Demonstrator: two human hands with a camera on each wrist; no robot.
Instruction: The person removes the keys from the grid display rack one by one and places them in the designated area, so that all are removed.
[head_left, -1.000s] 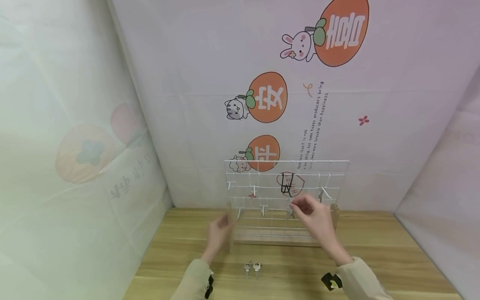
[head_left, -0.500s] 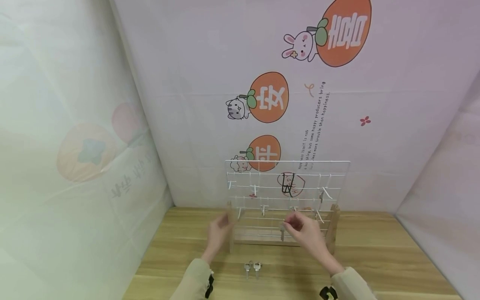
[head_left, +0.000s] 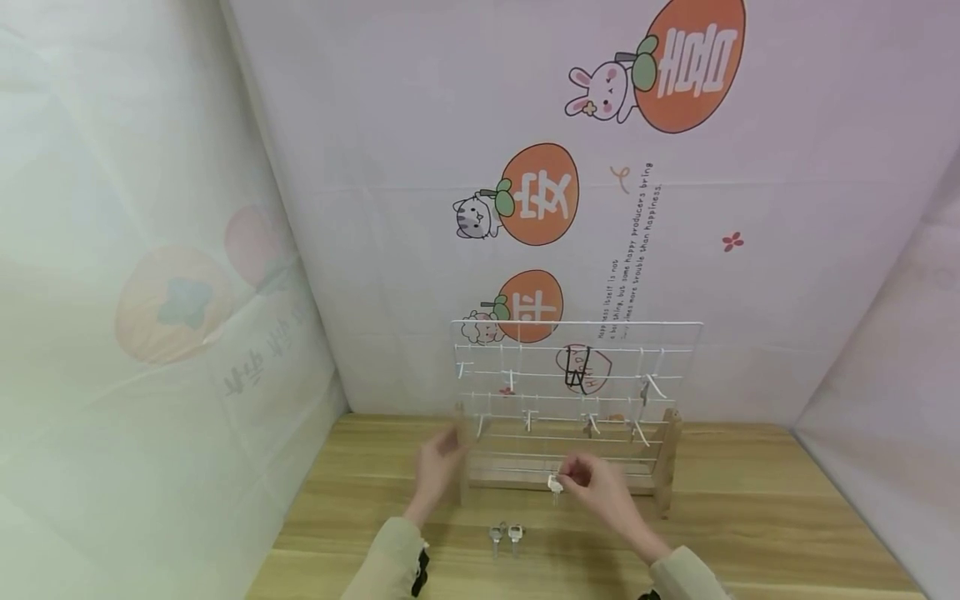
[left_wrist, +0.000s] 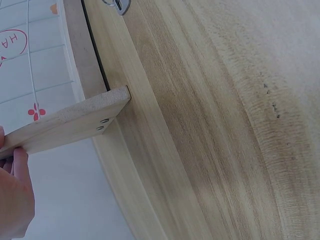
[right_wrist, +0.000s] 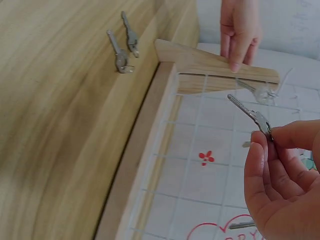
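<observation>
My right hand (head_left: pixel 600 492) pinches a metal key (right_wrist: pixel 250 114) by its ring end, between thumb and fingertips. In the head view that key hangs just in front of the lower part of a white wire grid rack (head_left: pixel 577 322). My left hand (head_left: pixel 438 467) grips the rack's left wooden side support (left_wrist: pixel 65 125), thumb on one face and fingers behind. Two more keys, a left one (head_left: pixel 497 536) and a right one (head_left: pixel 515 536), lie side by side on the table before the rack. Other keys hang from a lower middle hook (head_left: pixel 590 423) and an upper right hook (head_left: pixel 651 385).
Several white hooks stick out from the grid, such as the lower right hook (head_left: pixel 637 432). A wooden support (head_left: pixel 666 462) holds the rack's right side. Behind the wood-grain table (head_left: pixel 750 517) hangs a printed white cloth (head_left: pixel 390 250).
My right hand has moved down and toward me from the lower middle hook, the key pinched in its fingers. My left hand stays on the wooden support.
</observation>
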